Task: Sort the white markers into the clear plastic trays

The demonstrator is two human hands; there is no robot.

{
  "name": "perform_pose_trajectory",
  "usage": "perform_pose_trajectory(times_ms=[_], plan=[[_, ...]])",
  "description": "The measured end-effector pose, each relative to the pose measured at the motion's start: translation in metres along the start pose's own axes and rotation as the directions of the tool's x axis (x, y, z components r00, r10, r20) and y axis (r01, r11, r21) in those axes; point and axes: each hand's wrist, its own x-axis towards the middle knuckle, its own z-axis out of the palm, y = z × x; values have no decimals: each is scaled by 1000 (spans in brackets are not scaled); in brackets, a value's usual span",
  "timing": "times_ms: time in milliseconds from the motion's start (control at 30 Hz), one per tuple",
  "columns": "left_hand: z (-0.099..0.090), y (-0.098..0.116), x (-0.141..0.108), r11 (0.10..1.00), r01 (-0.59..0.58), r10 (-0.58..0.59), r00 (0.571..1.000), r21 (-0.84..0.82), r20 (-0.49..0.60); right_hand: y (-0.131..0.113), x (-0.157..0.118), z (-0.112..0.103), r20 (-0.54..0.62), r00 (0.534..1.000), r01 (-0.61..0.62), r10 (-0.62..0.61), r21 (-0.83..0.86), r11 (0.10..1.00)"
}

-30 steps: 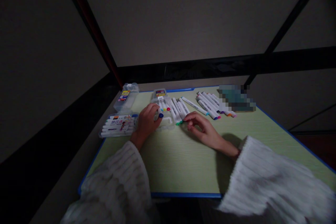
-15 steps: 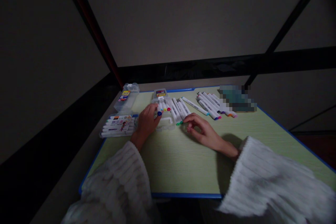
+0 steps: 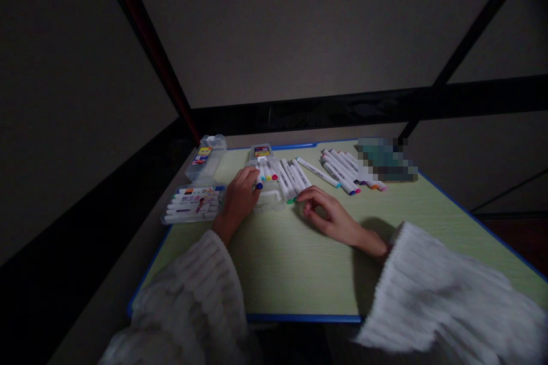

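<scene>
My left hand is closed on a white marker with a dark blue end, at the left side of a small clear plastic case. Several markers with coloured ends stand in that case, among them a yellow and a red one. My right hand hovers low over the table, fingers loosely bent, thumb and forefinger apart, holding nothing. Its forefinger tip is at the ends of white markers with green ends, lying just right of the case; whether it touches them I cannot tell.
A filled marker case lies at the left, with an open clear lid behind it. To the right are a single marker, a pile of markers and a blurred flat object. Blue edging borders the table.
The blue-ended marker in my left hand has tilted slightly and sits a touch lower into the case. My right hand has barely shifted left.
</scene>
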Motion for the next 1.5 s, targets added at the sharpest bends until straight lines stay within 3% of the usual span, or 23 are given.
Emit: perform_pose_trajectory(times_ms=[767,1500], plan=[[-1,-2,-1,999,15,-14,1000,-39,23,-2,-1,0,72,996,61,-54,-104,993],[1,-5,0,999,13,-15,999,-44,-34,-2,-2,0,157,981,142,-111,-202,969]])
